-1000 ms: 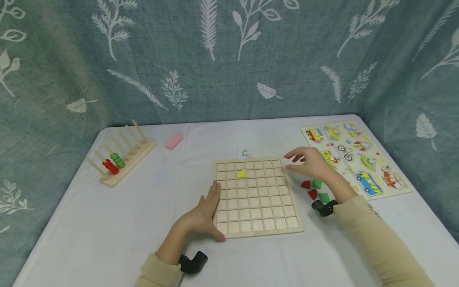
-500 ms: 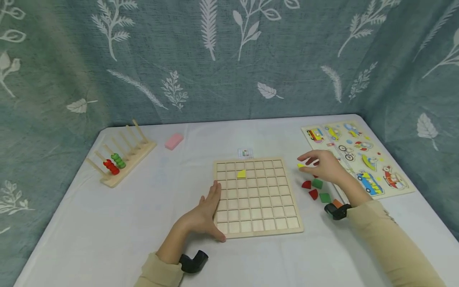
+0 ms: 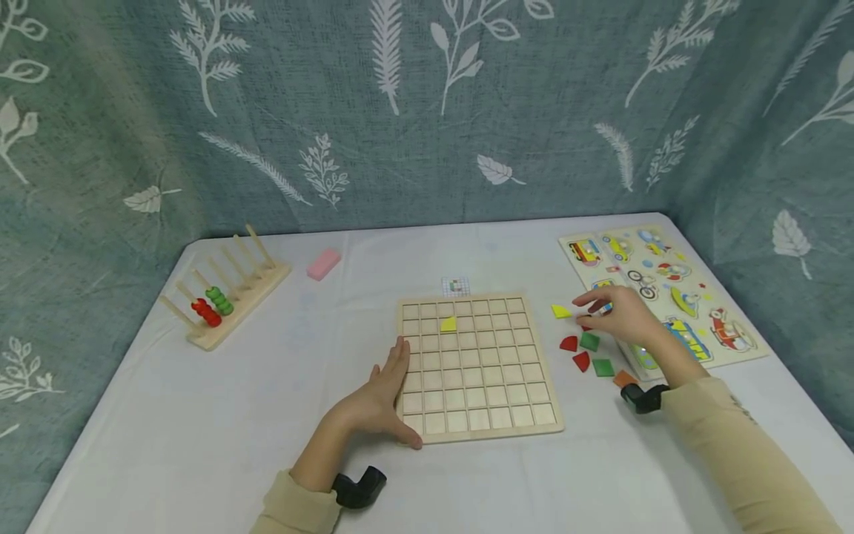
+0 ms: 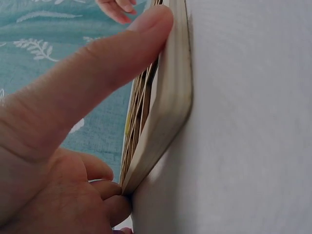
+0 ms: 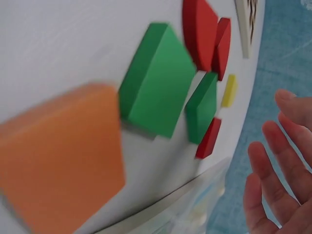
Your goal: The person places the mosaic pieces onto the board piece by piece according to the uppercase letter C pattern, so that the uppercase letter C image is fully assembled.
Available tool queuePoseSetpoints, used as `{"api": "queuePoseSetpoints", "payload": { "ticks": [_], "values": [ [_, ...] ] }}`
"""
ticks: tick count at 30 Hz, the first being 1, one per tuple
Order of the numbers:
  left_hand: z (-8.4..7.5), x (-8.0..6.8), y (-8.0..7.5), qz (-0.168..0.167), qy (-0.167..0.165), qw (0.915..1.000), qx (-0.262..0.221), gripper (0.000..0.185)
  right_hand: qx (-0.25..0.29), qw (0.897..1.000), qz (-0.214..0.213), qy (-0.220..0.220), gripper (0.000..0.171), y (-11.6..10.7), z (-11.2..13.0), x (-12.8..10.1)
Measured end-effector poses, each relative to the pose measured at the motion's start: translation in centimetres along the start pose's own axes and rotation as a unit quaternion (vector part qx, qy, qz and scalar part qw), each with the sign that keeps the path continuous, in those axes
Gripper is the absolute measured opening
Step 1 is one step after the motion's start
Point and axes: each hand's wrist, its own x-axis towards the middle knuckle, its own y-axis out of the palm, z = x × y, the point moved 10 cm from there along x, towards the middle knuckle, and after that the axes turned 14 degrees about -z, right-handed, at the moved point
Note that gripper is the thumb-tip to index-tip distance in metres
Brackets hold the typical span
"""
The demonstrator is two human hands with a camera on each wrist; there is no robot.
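Observation:
A wooden grid board (image 3: 494, 371) lies mid-table with one yellow piece (image 3: 449, 323) in a cell near its top left. My left hand (image 3: 376, 397) rests against the board's left edge; in the left wrist view the thumb (image 4: 87, 73) lies along the rim (image 4: 170, 97). My right hand (image 3: 617, 315) hovers right of the board with relaxed fingers (image 5: 278, 165) and holds nothing. A loose yellow piece (image 3: 561, 312) lies just left of its fingertips. Below the hand lie red (image 3: 568, 343), green (image 3: 590, 341) and orange (image 3: 625, 378) pieces, seen close as the orange piece (image 5: 58, 156) and a green piece (image 5: 158, 80).
A bead rack (image 3: 223, 297) with red and green beads stands at the left, a pink block (image 3: 323, 262) behind it. A vehicle peg puzzle (image 3: 667, 289) lies at the far right by the table edge. A small card (image 3: 456, 285) sits behind the board. Leaf-print cloth surrounds the table.
My right hand moved right from the board's top right corner to above the loose pieces. The yellow piece at its fingertips half a second ago now lies on the table. The left hand stayed.

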Motion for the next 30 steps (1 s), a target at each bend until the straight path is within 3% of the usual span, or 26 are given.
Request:
{"api": "queuePoseSetpoints", "payload": {
  "ticks": [12,30],
  "values": [
    [0.2,0.0,0.1,0.000,0.000,1.0000,-0.004,0.137,-0.016,0.998,0.022,0.064,0.032,0.1,-2.3,-0.4],
    [0.2,-0.1,0.1,0.004,-0.002,1.0000,0.000,0.135,-0.039,0.995,0.043,0.085,0.032,0.9,-3.5,-0.4]
  ]
}}
